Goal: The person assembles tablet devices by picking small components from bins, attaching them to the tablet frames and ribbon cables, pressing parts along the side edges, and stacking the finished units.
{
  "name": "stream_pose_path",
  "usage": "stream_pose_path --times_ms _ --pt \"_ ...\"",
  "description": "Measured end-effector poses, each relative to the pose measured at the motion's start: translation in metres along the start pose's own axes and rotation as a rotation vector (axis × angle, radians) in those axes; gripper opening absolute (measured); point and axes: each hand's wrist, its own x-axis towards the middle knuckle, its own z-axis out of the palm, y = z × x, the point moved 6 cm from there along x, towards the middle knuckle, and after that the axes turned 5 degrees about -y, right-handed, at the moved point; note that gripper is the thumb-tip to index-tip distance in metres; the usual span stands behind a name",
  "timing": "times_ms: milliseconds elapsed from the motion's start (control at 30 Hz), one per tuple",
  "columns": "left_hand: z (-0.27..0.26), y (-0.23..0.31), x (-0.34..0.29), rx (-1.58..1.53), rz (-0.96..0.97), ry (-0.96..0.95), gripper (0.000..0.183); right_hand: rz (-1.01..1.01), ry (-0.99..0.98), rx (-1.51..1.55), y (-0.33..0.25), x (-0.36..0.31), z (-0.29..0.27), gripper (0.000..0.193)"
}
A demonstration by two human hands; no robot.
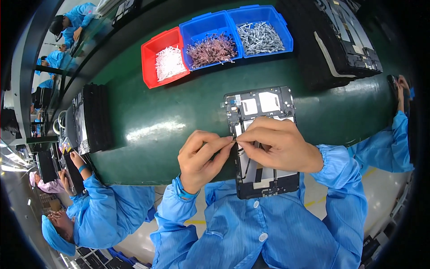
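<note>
An opened tablet-like device (233,119) with a black frame and silver and white inner parts lies before me, its near end reaching over the front edge of the green table. Over its left long side my two hands meet fingertip to fingertip. My left hand (199,157) pinches thumb and forefinger together, a blue band round its wrist. My right hand (280,143) pinches from the other side and covers the middle of the device. Something tiny and thin seems to sit between the fingertips, too small to name.
At the far side of the green table (188,103) stand a red bin (148,67) of white small parts, a blue bin (192,29) of reddish-brown ones and a blue bin (286,38) of silvery ones. Stacks of black devices (322,58) flank me. Co-workers sit left and right.
</note>
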Motion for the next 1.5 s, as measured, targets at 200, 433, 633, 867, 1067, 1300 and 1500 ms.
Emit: stream_pose_path --times_ms 200,433,633,867,1067,1300,1500 --pt "0.007 0.0 0.0 0.144 0.001 -0.007 0.037 0.073 0.038 -0.032 0.012 -0.001 0.003 0.011" --pt "0.022 -0.049 0.0 -0.365 -0.591 -0.121 0.043 0.079 0.014 -0.166 0.03 0.011 0.006 0.006" --pt "0.03 -0.068 -0.004 -0.68 -0.874 -0.212 0.017 0.046 -0.025 -0.282 0.03 0.011 0.013 0.01" --pt "0.03 -0.069 -0.003 -0.686 -0.912 -0.249 0.014 0.002 -0.102 -0.417 0.026 0.008 0.016 0.012" --pt "0.031 -0.069 -0.001 -0.658 -0.908 -0.264 0.014 -0.026 -0.078 -0.386 0.027 0.008 0.016 0.015" --pt "0.031 -0.069 0.003 -0.636 -0.947 -0.304 0.012 -0.026 -0.085 -0.369 0.03 0.007 0.014 0.015" --pt "0.03 -0.069 0.004 -0.609 -0.954 -0.326 0.012 -0.026 -0.088 -0.365 0.03 0.008 0.014 0.014"
